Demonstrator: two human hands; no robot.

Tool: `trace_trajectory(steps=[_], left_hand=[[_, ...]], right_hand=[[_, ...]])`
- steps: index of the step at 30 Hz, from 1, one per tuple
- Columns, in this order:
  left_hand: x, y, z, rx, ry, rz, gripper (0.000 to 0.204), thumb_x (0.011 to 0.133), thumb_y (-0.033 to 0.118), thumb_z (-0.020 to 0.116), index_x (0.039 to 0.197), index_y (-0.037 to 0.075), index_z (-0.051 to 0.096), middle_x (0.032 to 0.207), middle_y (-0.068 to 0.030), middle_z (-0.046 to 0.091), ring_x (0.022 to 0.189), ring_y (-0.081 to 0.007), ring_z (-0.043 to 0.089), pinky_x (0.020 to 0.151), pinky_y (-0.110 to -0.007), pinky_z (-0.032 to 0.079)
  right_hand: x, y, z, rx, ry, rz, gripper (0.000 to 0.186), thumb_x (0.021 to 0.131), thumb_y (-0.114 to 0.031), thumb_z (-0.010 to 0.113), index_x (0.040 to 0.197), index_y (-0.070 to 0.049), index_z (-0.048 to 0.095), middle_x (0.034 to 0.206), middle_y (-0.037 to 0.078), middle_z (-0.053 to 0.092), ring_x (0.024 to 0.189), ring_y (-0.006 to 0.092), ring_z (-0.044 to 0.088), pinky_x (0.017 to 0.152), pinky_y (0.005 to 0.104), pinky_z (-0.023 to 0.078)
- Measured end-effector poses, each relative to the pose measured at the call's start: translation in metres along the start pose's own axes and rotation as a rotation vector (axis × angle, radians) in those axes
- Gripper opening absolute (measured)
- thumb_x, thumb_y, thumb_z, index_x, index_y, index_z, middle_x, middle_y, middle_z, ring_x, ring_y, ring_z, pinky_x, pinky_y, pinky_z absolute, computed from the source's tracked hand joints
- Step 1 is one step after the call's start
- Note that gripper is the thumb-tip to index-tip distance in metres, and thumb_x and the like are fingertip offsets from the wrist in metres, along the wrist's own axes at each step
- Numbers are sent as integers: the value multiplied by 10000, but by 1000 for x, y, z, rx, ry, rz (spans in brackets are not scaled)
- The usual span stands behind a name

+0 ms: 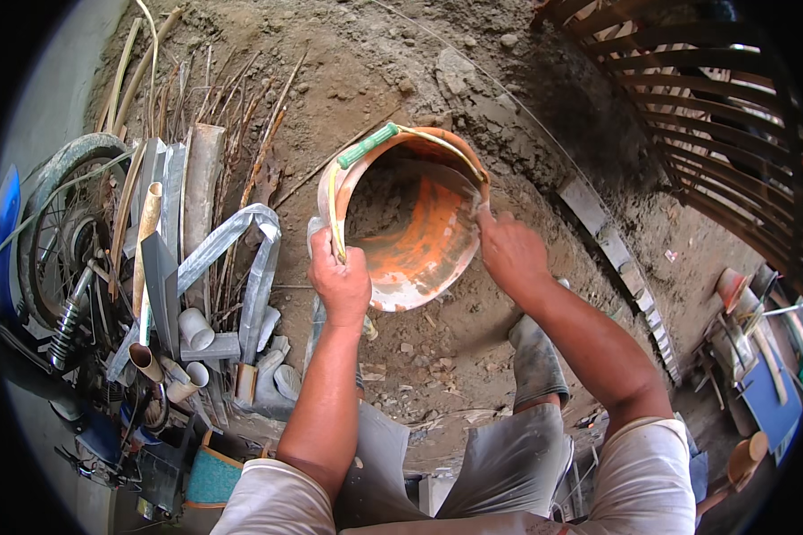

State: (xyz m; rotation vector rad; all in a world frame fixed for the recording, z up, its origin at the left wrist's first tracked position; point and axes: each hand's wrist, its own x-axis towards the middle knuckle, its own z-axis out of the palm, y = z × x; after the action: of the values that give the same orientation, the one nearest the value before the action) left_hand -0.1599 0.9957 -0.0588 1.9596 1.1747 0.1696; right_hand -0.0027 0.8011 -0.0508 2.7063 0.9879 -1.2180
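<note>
An orange bucket (419, 236), its inside smeared with pale dried residue, is tilted in front of me with its mouth facing me. My left hand (339, 281) is closed around the near left of its rim, by the lower end of the wire handle. On the right side of the rim, my right hand (511, 252) is closed too, fingers partly hidden behind the wall. The green handle grip (368, 146) rests against the far left edge of the rim. Some grey-brown residue coats the shadowed inner wall. I cannot see the underside.
Left of me are a motorcycle wheel (58, 236), bent metal channels (263, 285), pipes (149, 218) and thin sticks. A low block edging (620, 254) and a taut string cross the dirt on the right. A slatted fence (714, 107) leans at the upper right, tools (767, 357) below it.
</note>
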Motion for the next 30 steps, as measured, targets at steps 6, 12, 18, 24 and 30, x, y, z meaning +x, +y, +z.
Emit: trace_trajectory(steps=[6,12,18,24,30], left_hand=[[-4,-19,-8,-19,78,-37,292,777,5,536,1068,14,539,750,-197,574,661,-365,592,644,-434,470],[1,-30,-5,-74,90,22,292,778,8,539,1069,16,537,778,-183,574,680,-349,584,674,-417,477],[3,-28,-3,-161,104,-22,283,776,-10,522,1058,-4,528,803,-135,563,718,-233,566,717,-360,478],[12,-38,-11,-145,122,-79,276,781,-10,514,1057,-11,527,865,-120,554,787,-200,559,771,-329,475],[15,-48,-19,-216,131,-135,279,793,-25,510,1071,-10,522,944,-81,556,880,-157,551,851,-303,454]], right_hand=[[13,-29,34,44,-420,-87,232,891,-138,528,1078,-30,611,933,223,691,936,320,689,726,424,571],[8,-48,47,329,-503,-13,331,861,-216,607,1148,-51,619,981,200,688,974,350,666,862,457,525],[9,-21,63,562,-404,-299,391,833,-216,686,1177,-40,624,1032,211,677,1005,372,646,887,437,509],[-24,18,64,820,-376,-327,462,831,-269,720,1215,-37,612,1068,207,676,1008,351,656,874,417,505],[-69,23,6,804,-245,-106,443,808,-217,701,1201,-32,615,1067,192,677,996,335,671,871,377,511]])
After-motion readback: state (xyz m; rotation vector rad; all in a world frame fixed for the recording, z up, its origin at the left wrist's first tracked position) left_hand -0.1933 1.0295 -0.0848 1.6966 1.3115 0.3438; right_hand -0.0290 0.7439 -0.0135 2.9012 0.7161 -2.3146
